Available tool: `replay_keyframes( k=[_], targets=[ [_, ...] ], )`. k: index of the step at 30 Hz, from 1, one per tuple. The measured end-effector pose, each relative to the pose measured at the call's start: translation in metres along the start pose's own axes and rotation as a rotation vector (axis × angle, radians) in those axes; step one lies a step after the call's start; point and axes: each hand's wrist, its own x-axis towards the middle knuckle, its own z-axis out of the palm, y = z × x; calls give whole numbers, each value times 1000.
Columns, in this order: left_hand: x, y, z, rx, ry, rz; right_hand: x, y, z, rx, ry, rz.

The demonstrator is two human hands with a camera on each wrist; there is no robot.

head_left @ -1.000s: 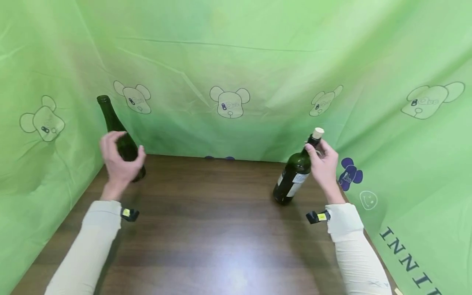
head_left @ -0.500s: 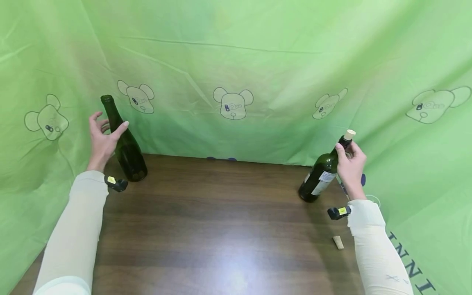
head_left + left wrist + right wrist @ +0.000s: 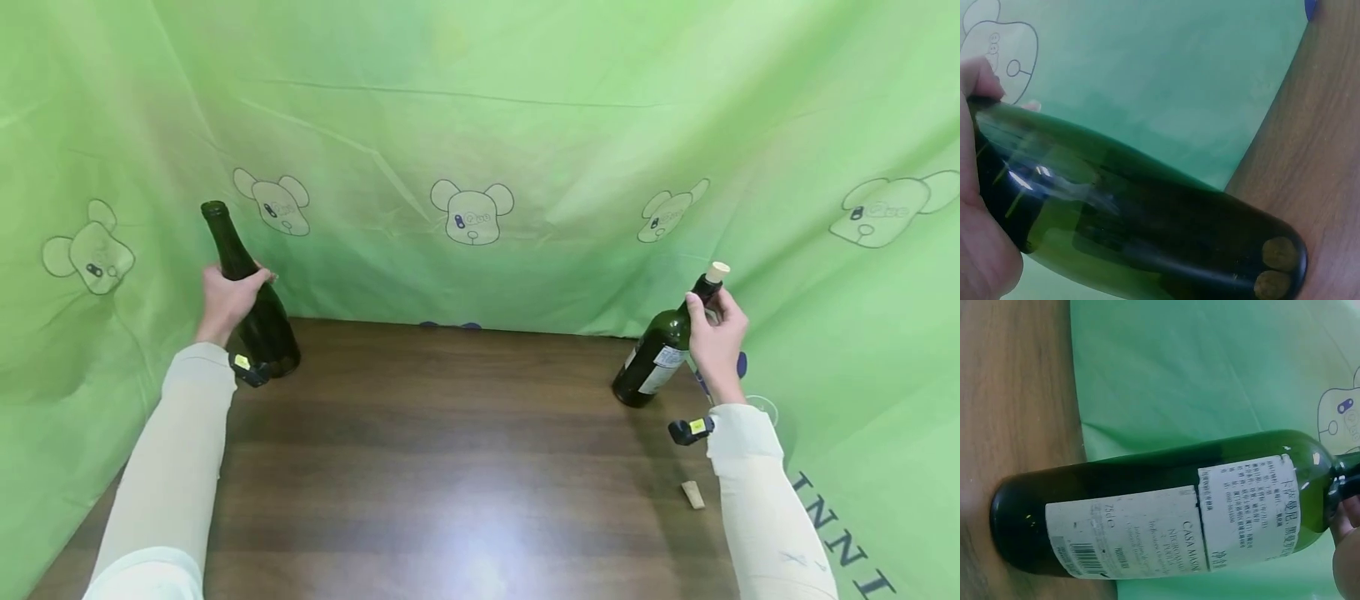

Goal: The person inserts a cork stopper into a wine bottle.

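At the back left, a dark green glass bottle (image 3: 270, 325) with a bare mouth stands on the table. My left hand (image 3: 228, 300) grips it below the neck, thumb in front and fingers wrapped behind. In the left wrist view the unlabelled body of that bottle (image 3: 1116, 200) fills much of the frame. My right hand (image 3: 717, 337) holds a labelled wine bottle (image 3: 660, 354) by the neck at the back right. A pale cork (image 3: 717, 272) sticks out of its mouth. Two white labels (image 3: 1247, 512) face the right wrist camera.
A loose cork (image 3: 693, 495) lies on the brown wooden table (image 3: 450, 450), left of the right forearm. Green printed cloth (image 3: 480, 125) hangs behind and along both sides of the table. Each wrist wears a small black camera (image 3: 688, 430).
My left hand has opened around the green bottle, then closed on it. My right hand has carried the corked bottle rightward, and the loose cork has come into view.
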Motion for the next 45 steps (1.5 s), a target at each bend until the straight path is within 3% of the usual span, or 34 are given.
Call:
replay_keyframes(
  k=[7, 13, 15, 19, 22, 24, 26, 31, 33, 37, 45],
  targets=[
    [-4, 2, 4, -47, -9, 18, -3, 8, -4, 48, -3, -16],
    [-6, 5, 10, -56, 13, 39, -9, 2, -8, -28, -43, 45],
    [-9, 7, 14, -27, 0, 33, -13, -2, -12, -56, -55, 76],
    [-21, 14, 27, 33, -43, 58, -24, -7, -26, -40, 2, 106],
    [-29, 19, 40, 20, -73, 97, -37, 1, -42, -134, -3, 159],
    [-35, 23, 48, 7, -92, 108, -48, 12, -54, -277, -82, 203],
    [-44, 33, 58, -12, -116, 115, -60, 27, -67, -437, -225, 226],
    [-71, 66, 95, -58, -182, 137, -93, 53, -90, -687, -731, 273],
    [-81, 77, 112, -89, -211, 167, -107, 58, -95, -769, -863, 302],
    [-105, 92, 143, -164, -282, 223, -126, 61, -102, -890, -944, 319],
    [-149, 106, 186, -220, -389, 281, -142, 52, -106, -923, -962, 368]
  ],
)
